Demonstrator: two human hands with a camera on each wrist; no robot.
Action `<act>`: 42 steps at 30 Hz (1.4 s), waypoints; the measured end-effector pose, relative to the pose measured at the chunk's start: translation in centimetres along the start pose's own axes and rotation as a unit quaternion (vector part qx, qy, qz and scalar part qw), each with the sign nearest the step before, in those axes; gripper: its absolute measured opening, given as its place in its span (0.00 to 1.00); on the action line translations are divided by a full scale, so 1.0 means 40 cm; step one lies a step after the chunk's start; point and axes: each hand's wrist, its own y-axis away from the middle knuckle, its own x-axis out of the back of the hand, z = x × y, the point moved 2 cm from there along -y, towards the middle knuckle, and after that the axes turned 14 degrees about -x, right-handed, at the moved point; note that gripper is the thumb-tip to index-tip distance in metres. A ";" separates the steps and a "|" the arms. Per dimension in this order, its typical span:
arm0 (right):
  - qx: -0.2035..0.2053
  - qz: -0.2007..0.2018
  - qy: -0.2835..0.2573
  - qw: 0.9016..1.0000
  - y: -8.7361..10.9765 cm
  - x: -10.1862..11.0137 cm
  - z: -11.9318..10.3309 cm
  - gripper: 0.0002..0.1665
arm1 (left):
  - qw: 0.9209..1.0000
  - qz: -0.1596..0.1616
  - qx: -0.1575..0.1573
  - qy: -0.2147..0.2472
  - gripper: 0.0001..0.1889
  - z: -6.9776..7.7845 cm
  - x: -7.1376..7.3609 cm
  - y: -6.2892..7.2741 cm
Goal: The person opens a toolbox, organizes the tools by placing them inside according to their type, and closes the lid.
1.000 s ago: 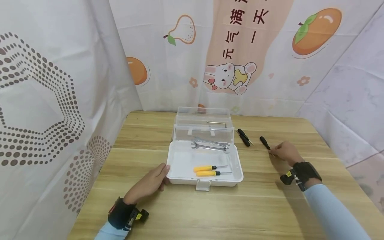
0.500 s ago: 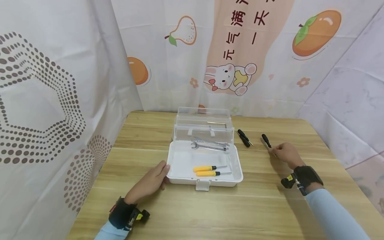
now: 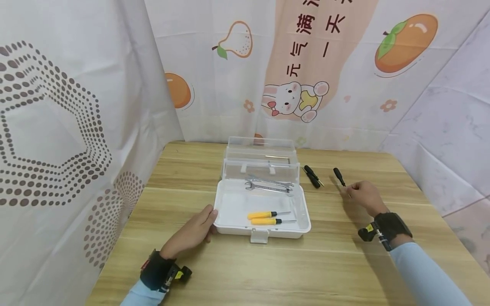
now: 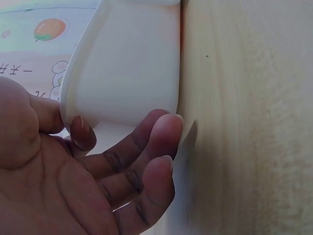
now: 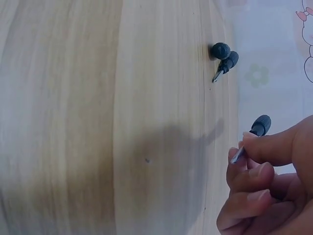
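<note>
My right hand (image 3: 365, 197) pinches a black-handled screwdriver (image 3: 337, 173) by its metal shaft, between thumb and fingers. The handle points away from me; in the right wrist view the screwdriver (image 5: 261, 126) is held off the tabletop, its tip toward the camera. With my left hand (image 3: 190, 233) I grip the left front corner of an open white toolbox (image 3: 229, 199). The left wrist view shows thumb and fingers at the wall of the toolbox (image 4: 127, 63). Inside it lie yellow screwdrivers (image 3: 264, 221) at the front and silver wrenches (image 3: 268, 188) at the back.
Two more black screwdrivers (image 3: 313, 177) lie crossed on the wooden table (image 3: 260, 272), right of the toolbox. Its clear lid (image 3: 260, 151) stands raised at the back, with an L-shaped hex key (image 3: 278, 157) there. A printed curtain (image 3: 214, 93) hangs behind the table.
The pinched screwdriver has lifted slightly and changed its angle, its handle shifting a little away from me. My left hand stays at the toolbox corner.
</note>
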 end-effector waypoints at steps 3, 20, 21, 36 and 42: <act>0.007 0.007 -0.004 1.000 0.002 -0.001 -0.005 0.21 | 1.000 -0.001 0.000 -0.001 0.21 -0.002 0.000 -0.002; 0.024 0.030 0.003 0.999 -0.004 -0.003 -0.031 0.20 | 1.000 -0.003 -0.006 -0.003 0.22 -0.002 0.000 -0.002; 0.028 0.032 0.002 0.999 -0.003 -0.002 -0.033 0.20 | 1.000 -0.004 -0.008 -0.005 0.22 -0.002 0.000 -0.001; 0.044 0.059 0.003 0.997 0.009 0.001 -0.077 0.24 | 1.000 -0.005 -0.018 -0.009 0.22 -0.011 -0.002 0.000; 0.053 0.061 0.003 0.997 0.013 0.000 -0.100 0.24 | 1.000 -0.002 -0.014 -0.010 0.22 -0.011 -0.002 0.000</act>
